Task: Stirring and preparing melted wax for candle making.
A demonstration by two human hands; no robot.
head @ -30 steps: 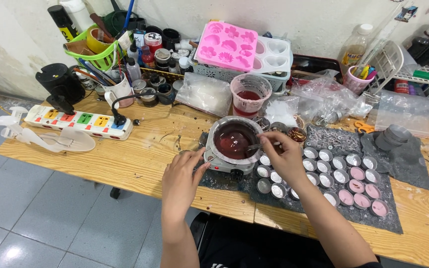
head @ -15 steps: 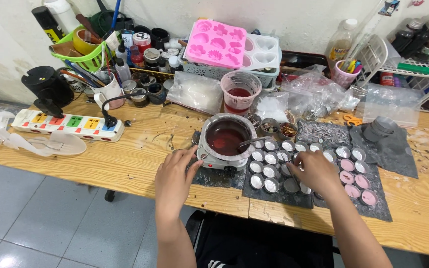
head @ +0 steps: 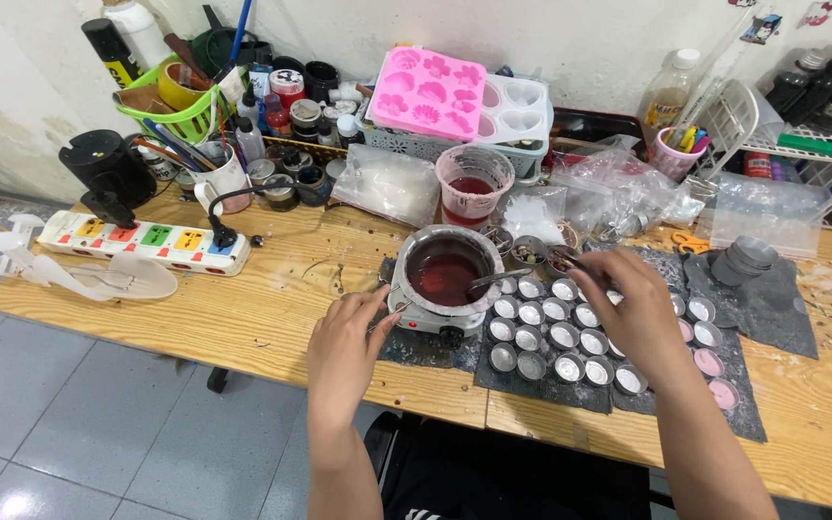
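- My left hand (head: 344, 351) rests against the small hotplate (head: 432, 318), fingers loosely curled at the handle of the pot (head: 447, 270) of red wax; whether they grip it I cannot tell.
- My right hand (head: 636, 308) hovers over the foil cups (head: 551, 339), fingertips pinched, contents hidden.
- I judge this the cup-preparing step; next calls for careful placement in a cup.
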